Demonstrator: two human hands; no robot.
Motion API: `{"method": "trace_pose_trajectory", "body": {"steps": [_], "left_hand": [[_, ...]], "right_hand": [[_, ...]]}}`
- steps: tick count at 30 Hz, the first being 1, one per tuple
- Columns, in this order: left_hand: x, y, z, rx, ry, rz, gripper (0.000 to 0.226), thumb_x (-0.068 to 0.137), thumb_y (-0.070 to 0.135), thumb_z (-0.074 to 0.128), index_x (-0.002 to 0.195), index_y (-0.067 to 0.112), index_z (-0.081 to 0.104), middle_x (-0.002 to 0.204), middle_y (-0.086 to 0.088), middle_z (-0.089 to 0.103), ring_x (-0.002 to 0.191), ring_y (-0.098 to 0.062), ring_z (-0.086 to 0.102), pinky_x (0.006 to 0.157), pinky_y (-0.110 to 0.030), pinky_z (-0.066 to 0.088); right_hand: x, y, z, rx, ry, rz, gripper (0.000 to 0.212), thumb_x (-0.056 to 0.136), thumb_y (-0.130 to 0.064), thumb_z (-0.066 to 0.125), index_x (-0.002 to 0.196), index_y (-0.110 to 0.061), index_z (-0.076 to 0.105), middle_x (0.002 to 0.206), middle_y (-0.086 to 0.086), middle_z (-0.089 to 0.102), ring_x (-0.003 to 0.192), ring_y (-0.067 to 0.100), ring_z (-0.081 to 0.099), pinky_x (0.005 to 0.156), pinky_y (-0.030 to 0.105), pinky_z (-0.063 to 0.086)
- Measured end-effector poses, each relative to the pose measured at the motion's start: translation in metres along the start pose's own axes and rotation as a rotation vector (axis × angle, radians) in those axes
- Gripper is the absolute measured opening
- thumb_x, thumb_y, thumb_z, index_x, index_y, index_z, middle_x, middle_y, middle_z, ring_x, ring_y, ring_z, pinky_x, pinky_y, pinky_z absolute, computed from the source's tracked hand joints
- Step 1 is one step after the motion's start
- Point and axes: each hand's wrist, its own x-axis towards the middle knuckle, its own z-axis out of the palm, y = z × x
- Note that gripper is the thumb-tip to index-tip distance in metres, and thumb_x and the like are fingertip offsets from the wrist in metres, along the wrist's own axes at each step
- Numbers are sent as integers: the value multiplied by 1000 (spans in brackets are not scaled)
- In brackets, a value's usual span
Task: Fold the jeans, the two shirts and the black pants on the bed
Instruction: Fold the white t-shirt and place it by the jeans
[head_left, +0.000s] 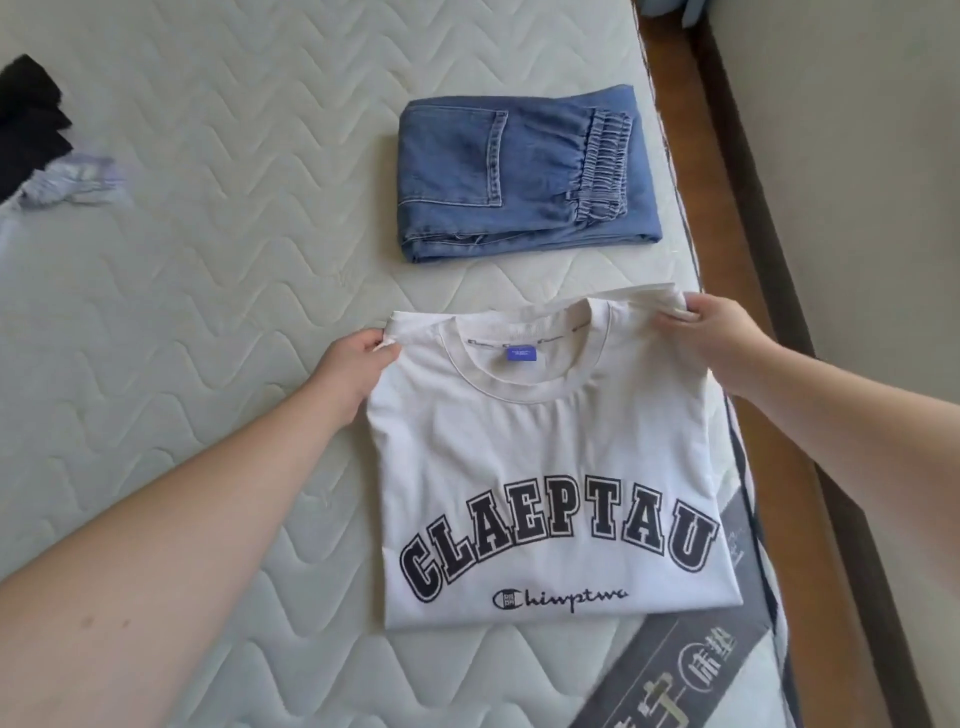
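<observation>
A white shirt (545, 467) with dark block letters lies folded into a rectangle, print side up, near the right side of the quilted mattress (218, 234). My left hand (353, 369) pinches its top left corner. My right hand (722, 332) pinches the top right corner and lifts it slightly. Beyond the shirt, blue jeans (519, 176) lie folded in a neat stack. At the far left edge sit the black pants (28, 119), bunched up, with a pale lilac shirt (72, 179) crumpled next to them.
A wooden bed frame edge (727, 197) runs along the mattress's right side, with a cream wall (857, 156) beyond it. A grey printed label strip (691, 670) lies on the mattress at the lower right.
</observation>
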Motion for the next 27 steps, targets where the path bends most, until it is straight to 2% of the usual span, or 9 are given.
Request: {"method": "trace_pose_trajectory", "body": {"steps": [2,4,8,12,15,19,22,25,27], "left_hand": [[13,3,2,-13,12,-37,7,93,16,66,96,22,64,95,-1,69,77,-12,65,67,-21,53],[29,6,4,5,30,-60,11,89,25,71,96,20,64,93,0,69,80,-13,64,72,-24,51],[51,11,5,210,57,-39,16,86,15,75,99,7,70,94,-13,69,80,-22,63,79,-35,53],[63,17,9,184,86,46,16,86,9,73,100,13,67,96,-12,66,85,-21,60,81,-32,50],[70,13,12,199,146,85,16,87,18,73,100,18,65,99,-9,66,88,-22,62,88,-36,52],[48,-4,15,259,331,65,49,86,45,70,124,19,53,105,3,61,94,-20,60,90,-34,49],[7,-39,12,151,316,-49,70,72,64,69,114,9,61,108,1,69,92,-19,65,85,-37,52],[-38,-68,17,113,195,-92,36,87,44,69,96,8,67,93,-4,73,86,-18,68,74,-31,52],[-67,-81,23,55,140,-124,22,90,32,70,97,11,65,95,-4,72,85,-16,68,71,-27,53]], "right_hand": [[11,1,7,-54,25,39,18,88,-33,72,95,-16,69,80,-1,63,67,13,56,55,20,43],[14,8,12,-53,52,118,21,87,-38,72,98,-21,66,82,-2,63,66,12,56,51,21,43],[18,25,13,-174,194,81,22,85,-34,73,100,-17,72,81,0,65,79,22,62,69,33,50],[25,28,7,-195,242,59,16,84,-35,75,93,-23,71,83,0,66,87,27,64,71,33,48],[23,25,7,-198,243,94,34,85,-38,74,114,-23,65,96,-3,62,87,22,61,73,32,47],[2,31,3,-248,206,137,55,87,-43,70,132,-19,49,100,-3,57,73,8,53,57,26,40],[-28,46,3,-321,119,198,49,86,-45,71,122,-20,49,87,-9,57,70,6,55,53,26,38],[-54,63,4,-383,40,239,39,85,-48,71,103,-17,55,85,-6,61,73,12,58,54,26,38],[-69,69,6,-436,-5,265,42,87,-50,67,95,-9,59,82,1,61,72,19,57,54,29,38]]}}
